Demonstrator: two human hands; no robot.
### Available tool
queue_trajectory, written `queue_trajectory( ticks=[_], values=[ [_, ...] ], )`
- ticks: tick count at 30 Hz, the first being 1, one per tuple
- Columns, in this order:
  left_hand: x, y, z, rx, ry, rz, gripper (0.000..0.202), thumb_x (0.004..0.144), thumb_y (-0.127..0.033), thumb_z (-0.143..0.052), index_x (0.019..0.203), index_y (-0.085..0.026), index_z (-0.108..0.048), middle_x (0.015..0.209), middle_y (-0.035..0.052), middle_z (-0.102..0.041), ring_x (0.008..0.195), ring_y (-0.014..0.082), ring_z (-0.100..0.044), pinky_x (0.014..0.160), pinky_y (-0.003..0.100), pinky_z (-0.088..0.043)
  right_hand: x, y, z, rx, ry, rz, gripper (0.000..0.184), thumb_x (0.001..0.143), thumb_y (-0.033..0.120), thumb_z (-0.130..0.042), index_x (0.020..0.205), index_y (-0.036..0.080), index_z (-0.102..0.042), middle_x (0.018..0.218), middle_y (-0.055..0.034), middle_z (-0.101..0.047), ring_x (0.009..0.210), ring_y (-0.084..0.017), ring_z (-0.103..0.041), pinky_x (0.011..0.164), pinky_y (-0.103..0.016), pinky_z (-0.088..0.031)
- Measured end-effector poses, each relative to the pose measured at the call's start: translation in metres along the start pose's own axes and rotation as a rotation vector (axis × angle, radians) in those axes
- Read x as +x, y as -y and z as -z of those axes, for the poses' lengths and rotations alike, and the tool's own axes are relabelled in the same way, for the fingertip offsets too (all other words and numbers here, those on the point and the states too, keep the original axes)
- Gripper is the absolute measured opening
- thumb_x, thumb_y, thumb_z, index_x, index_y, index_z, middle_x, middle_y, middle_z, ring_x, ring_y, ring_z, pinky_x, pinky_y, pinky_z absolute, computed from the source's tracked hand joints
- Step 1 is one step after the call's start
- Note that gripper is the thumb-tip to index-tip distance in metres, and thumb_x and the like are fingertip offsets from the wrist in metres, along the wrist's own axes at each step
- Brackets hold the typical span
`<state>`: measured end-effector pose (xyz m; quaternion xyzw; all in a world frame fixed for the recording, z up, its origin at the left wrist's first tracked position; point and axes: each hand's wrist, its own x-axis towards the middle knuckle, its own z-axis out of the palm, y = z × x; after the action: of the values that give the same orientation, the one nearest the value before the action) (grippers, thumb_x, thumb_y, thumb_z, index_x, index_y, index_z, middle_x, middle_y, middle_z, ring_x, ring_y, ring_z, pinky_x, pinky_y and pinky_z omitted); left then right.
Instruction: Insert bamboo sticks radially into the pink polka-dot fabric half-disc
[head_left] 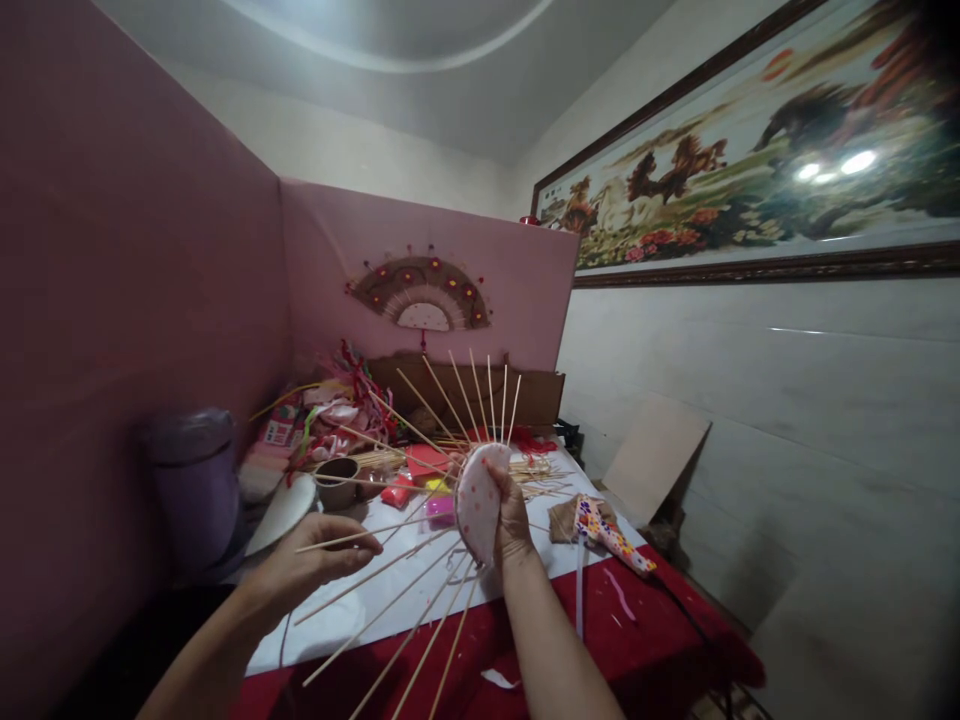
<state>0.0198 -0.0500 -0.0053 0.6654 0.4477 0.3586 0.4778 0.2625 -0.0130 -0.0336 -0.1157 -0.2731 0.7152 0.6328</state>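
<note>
My right hand (511, 510) is closed on a half-round white fan base with pink dots (478, 505), thumb on its near face. Thin wooden sticks (420, 590) radiate from the base's curved edge like fan ribs, upward, left and down toward me. To the left, my left hand (334, 548) has its fingers stretched toward the base. One rib crosses in front of these fingers; whether it is touched, I cannot tell. Behind the base lie a magenta tub (440, 511) and a red packet (397, 490) on the white sheet (345, 605).
A glue gun with a flowered pattern (604, 530) lies at the right on the red tablecloth (660, 620). A purple bin (193, 490), a round cup (337, 482) and a heap of ribbons (337, 405) stand left. A finished fan (424, 290) hangs on the pink panel (322, 240).
</note>
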Motion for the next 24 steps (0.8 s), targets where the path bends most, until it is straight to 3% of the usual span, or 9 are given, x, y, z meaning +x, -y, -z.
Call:
queue_trajectory(
  ticks=[6,13,16,19,21,24],
  values=[
    [0.002,0.005,-0.016,-0.07,-0.001,0.051,0.011,0.057,-0.027,-0.071,0.062,-0.018,-0.069,0.064,0.0023,-0.06,0.062,0.014,-0.051,0.058,0.023,-0.039,0.0,0.0,0.0,0.036,0.017,-0.003,0.038,0.069,0.03,-0.057,0.101,0.008,-0.061,0.094,-0.0115,-0.068,0.076,-0.017,-0.065,0.065,-0.025,-0.052],
    [0.002,0.0,-0.023,0.024,0.109,0.025,0.018,0.064,-0.033,-0.066,0.063,-0.015,-0.063,0.051,-0.0013,-0.052,0.046,0.0104,-0.043,0.045,0.021,-0.033,0.0,-0.001,-0.001,0.037,-0.058,0.013,0.029,0.07,0.027,-0.058,0.095,0.014,-0.062,0.084,-0.006,-0.07,0.069,-0.017,-0.065,0.062,-0.029,-0.053],
    [0.002,-0.005,-0.026,-0.122,0.169,-0.034,0.022,0.07,-0.036,-0.062,0.079,-0.017,-0.065,0.079,0.0058,-0.063,0.07,0.0172,-0.057,0.065,0.028,-0.044,0.0,-0.001,0.0,0.013,-0.071,-0.007,0.026,0.07,0.028,-0.058,0.091,0.014,-0.063,0.078,-0.0053,-0.07,0.063,-0.017,-0.064,0.057,-0.029,-0.053],
    [0.0,-0.017,-0.033,-0.274,0.202,-0.052,0.027,0.073,-0.036,-0.059,0.095,-0.021,-0.064,0.1,0.0094,-0.063,0.09,0.0226,-0.057,0.08,0.034,-0.042,-0.001,-0.001,-0.001,0.006,-0.064,-0.004,0.024,0.07,0.028,-0.058,0.09,0.014,-0.063,0.077,-0.0055,-0.07,0.062,-0.017,-0.064,0.057,-0.028,-0.053],
    [0.0,-0.026,-0.038,-0.335,0.216,-0.065,0.027,0.07,-0.033,-0.063,0.094,-0.022,-0.066,0.099,0.0098,-0.062,0.085,0.0223,-0.058,0.075,0.033,-0.044,-0.001,-0.001,-0.002,0.007,-0.053,0.01,0.026,0.07,0.027,-0.059,0.092,0.014,-0.063,0.081,-0.0059,-0.07,0.065,-0.017,-0.065,0.058,-0.028,-0.053],
    [0.0,-0.034,-0.044,-0.366,0.208,-0.064,0.023,0.066,-0.031,-0.067,0.087,-0.022,-0.068,0.083,0.0077,-0.063,0.062,0.016,-0.053,0.057,0.028,-0.043,-0.001,0.0,-0.003,0.011,-0.039,0.009,0.03,0.07,0.029,-0.059,0.095,0.013,-0.062,0.083,-0.006,-0.07,0.066,-0.016,-0.065,0.06,-0.027,-0.053]
  ],
)
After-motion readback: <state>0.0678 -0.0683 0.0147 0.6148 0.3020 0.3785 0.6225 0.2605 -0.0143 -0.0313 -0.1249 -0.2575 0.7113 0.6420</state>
